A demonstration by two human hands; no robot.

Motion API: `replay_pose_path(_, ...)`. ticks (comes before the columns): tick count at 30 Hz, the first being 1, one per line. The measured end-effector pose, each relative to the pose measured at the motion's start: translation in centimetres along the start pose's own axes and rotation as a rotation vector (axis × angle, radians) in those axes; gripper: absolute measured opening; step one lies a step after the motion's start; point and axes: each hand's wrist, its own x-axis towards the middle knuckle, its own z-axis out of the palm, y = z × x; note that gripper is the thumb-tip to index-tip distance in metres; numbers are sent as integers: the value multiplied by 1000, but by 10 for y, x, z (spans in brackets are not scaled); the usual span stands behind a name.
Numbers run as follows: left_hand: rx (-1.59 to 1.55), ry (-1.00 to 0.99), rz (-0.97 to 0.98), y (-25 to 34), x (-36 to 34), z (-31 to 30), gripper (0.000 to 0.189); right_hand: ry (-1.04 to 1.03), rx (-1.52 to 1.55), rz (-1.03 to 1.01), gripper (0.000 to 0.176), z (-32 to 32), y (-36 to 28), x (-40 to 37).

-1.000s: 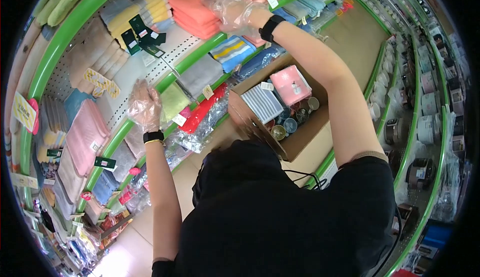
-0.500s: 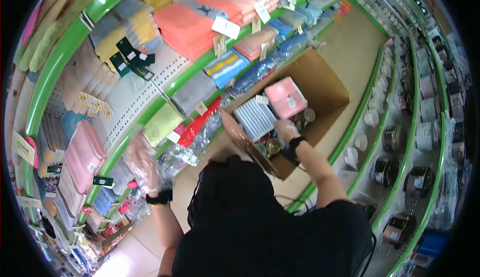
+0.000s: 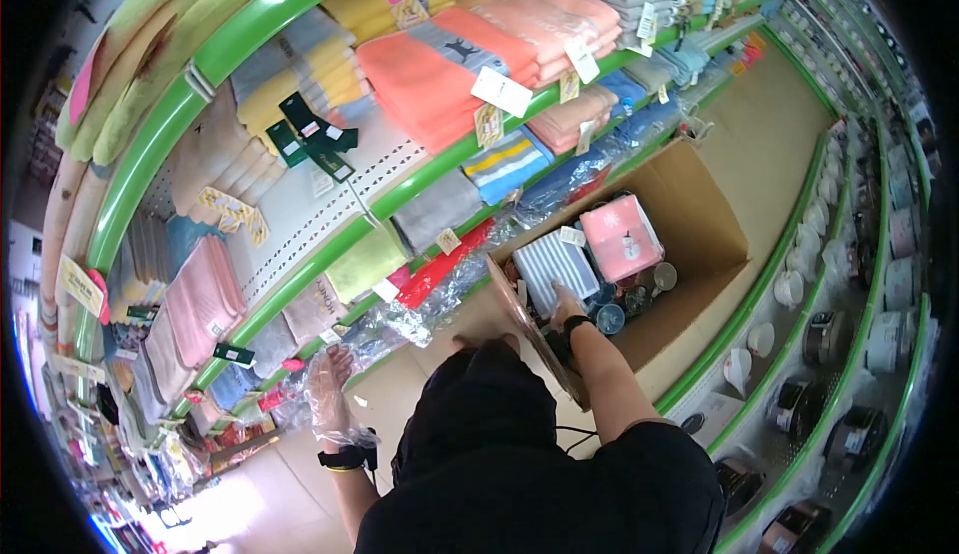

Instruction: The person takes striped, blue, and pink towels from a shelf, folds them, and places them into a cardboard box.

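Note:
My right hand (image 3: 567,306) is inside an open cardboard box (image 3: 714,199), its fingers closed at the near edge of a blue-and-white striped folded towel (image 3: 547,266). A pink folded towel with a snowman picture (image 3: 621,237) lies beside it in the box. Close to that hand are a blue-tinted glass cup (image 3: 609,319) and a clear glass cup (image 3: 664,275). My left hand (image 3: 332,399), in a thin clear plastic glove, hangs empty with its fingers apart. It is near the lower shelf edge, beside clear plastic wrapping (image 3: 400,326).
Green-edged shelves on the left hold coral towels (image 3: 440,74), a lime towel (image 3: 368,262), a grey towel (image 3: 435,209) and pink towels (image 3: 205,289). Dark socks (image 3: 312,139) with tags lie on the upper shelf. On the right, shelves carry white cups (image 3: 789,289) and boxed goods (image 3: 799,404).
My right hand has moved left within the box, from the cups to the striped towel. My left hand has come down and away from the shelf. The view has shifted.

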Motion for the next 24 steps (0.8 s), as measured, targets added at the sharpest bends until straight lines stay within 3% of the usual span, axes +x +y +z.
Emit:
replay_pose_path(4,26,-22,32,0,-10,-3,53,16,-163,-28,76,18,-28,-101)
replay_pose_path(5,9,-38,11,-1,-12,-1,54,83,-352,-147,67,8,-12,-38)
replay_pose_path(6,26,-46,-10,-4,-13,-1,54,114,-232,-172,62,4,4,0)
replay_pose_path(8,5,-104,-47,-11,-13,6,53,47,-1313,-554,45,-3,-18,-59)
replay_pose_path(10,-11,-100,-77,-6,-15,21,46,283,-1258,-953,30,-54,41,127)
replay_pose_path(11,8,-138,-78,-6,-13,23,46,301,-1259,-938,30,-65,56,164)
replay_pose_path(13,27,-181,-70,-3,-11,30,45,47,-511,-487,28,-67,57,168)
replay_pose_path(14,28,-186,-71,0,-10,35,45,41,-798,-515,31,-70,46,145)
replay_pose_path(16,60,-218,-20,4,-6,41,46,63,-1382,-617,39,-58,-2,15)
replay_pose_path(17,75,-217,-36,4,-3,44,47,63,-1380,-610,39,-58,1,30)
replay_pose_path(19,88,-227,-42,8,1,50,47,73,-274,-139,46,-56,6,50)
replay_pose_path(24,99,-271,-56,12,5,55,49,166,-15,-158,50,-39,-14,-25)
